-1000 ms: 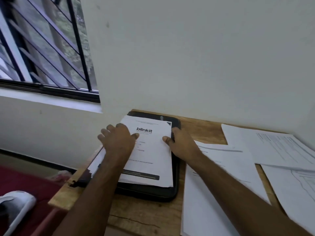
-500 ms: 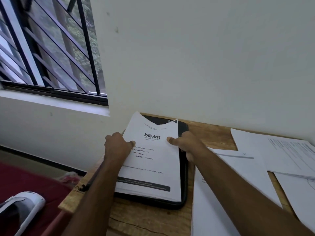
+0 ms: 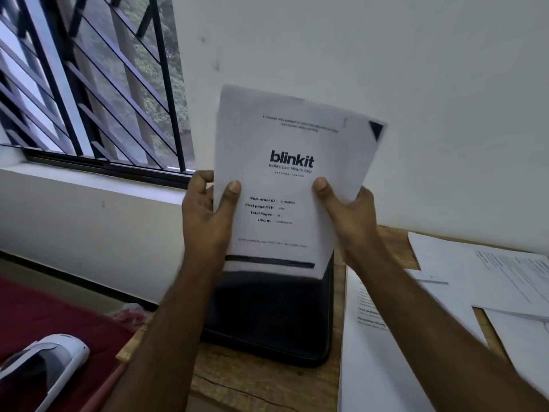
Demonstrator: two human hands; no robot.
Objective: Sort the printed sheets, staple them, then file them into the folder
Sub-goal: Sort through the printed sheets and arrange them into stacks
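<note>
We see the stack of printed sheets [image 3: 285,185] held upright above the folder, its white front page facing us and headed "blinkit" in bold black, with a black triangle in the upper right corner. The black folder [image 3: 269,316] lies flat and closed on the wooden table. We find further loose sheets [image 3: 487,272] spread flat on the table to the folder's right, overlapping one another.

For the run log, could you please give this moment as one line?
both hands, left hand, right hand: grip white printed blinkit sheets | raised above black folder | wooden table
</note>
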